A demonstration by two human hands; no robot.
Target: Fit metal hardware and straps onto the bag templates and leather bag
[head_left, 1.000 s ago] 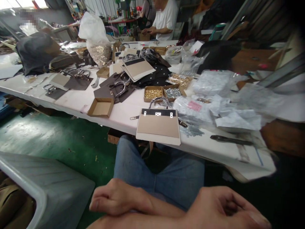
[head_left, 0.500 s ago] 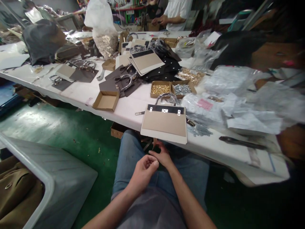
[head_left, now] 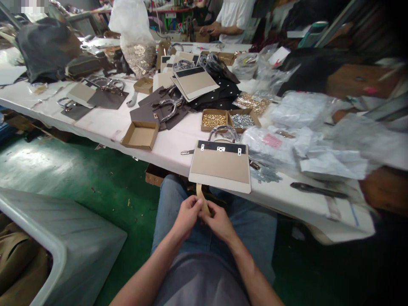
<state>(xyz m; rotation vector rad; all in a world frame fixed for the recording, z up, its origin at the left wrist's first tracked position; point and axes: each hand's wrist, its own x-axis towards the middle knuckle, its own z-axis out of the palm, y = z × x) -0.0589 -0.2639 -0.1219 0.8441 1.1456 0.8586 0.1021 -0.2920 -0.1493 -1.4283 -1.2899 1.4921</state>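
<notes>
Over my lap, a narrow tan strip [head_left: 201, 194], perhaps tape, runs down from under the table edge into my fingers. My left hand [head_left: 188, 214] pinches it from the left side. My right hand [head_left: 219, 219] is closed on its lower part, close beside the left. Just above, a beige bag panel [head_left: 221, 166] with a dark top band and metal fittings lies at the table's front edge, overhanging a little. A plastic-wrapped handle [head_left: 223, 131] rises behind it. Dark strap ends with metal tips stick out on both sides of the panel.
Behind the panel stand boxes of gold rivets [head_left: 214, 120] and silver rivets [head_left: 241, 120]. An open cardboard box [head_left: 140, 136] sits left of them. A dark-handled tool [head_left: 318, 190] lies at right. A grey bin [head_left: 63, 229] stands on the floor at left. A person [head_left: 234, 21] works across the table.
My right hand has come down from the table edge, drawing the tan strip into view. My left hand has moved slightly up and left and now pinches the strip.
</notes>
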